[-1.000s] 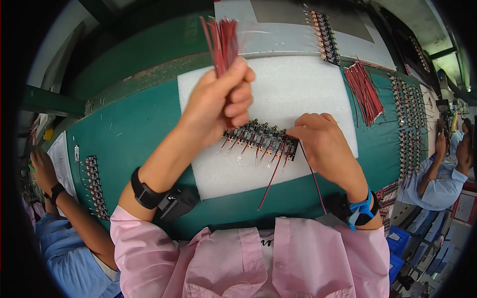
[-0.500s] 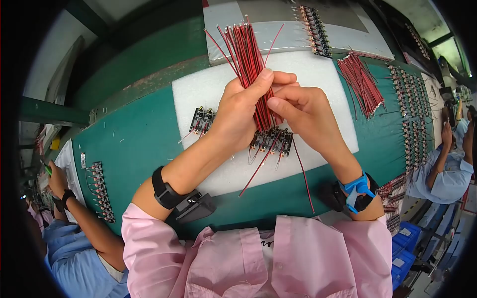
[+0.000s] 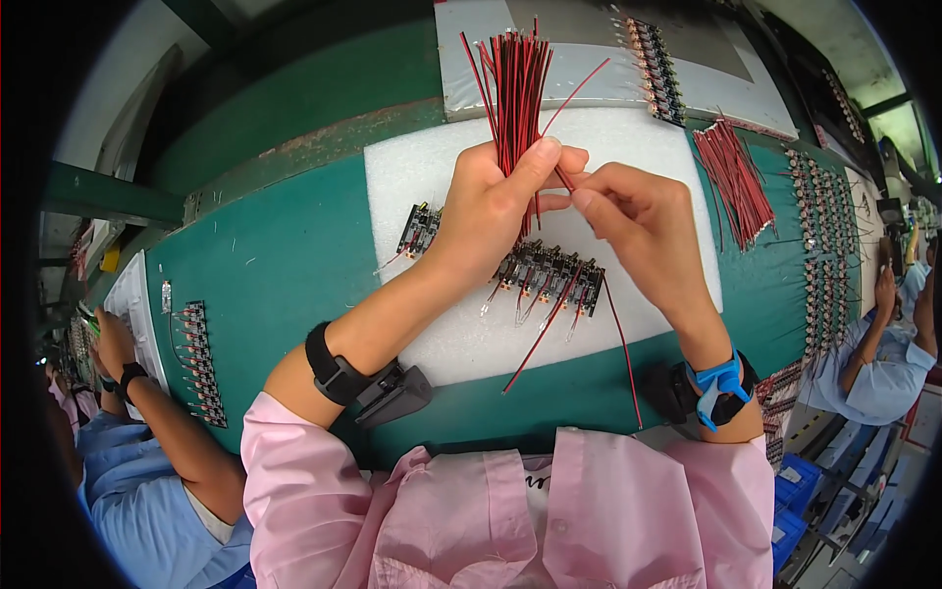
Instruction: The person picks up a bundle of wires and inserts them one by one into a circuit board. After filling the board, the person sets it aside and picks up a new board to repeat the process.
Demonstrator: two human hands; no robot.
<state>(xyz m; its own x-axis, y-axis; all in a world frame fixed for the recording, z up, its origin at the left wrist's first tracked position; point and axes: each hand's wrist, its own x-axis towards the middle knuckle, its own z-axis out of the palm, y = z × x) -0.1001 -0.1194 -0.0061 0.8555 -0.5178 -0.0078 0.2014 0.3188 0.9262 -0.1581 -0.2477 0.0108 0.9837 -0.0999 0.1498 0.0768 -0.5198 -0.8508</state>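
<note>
My left hand is closed around a thick bundle of red and black wires, which stands up out of the fist. A single red-black wire slants away from the bundle past my left thumb. Its lower end is pinched between the thumb and fingers of my right hand, just right of the bundle. Beneath the hands, a strip of small black circuit boards lies on a white foam sheet. Wires trail from this strip toward me. My left wrist partly hides the boards' left portion.
Another pile of red-black wires lies right of the foam on the green table. Beyond it are several rows of wired boards. More board strips rest on the grey plate and at left. Co-workers' arms show at both sides.
My right hand has moved a little away from the bundle, and the single wire now shows between its fingertips. The whole view has shifted slightly, revealing more of the board strip.
</note>
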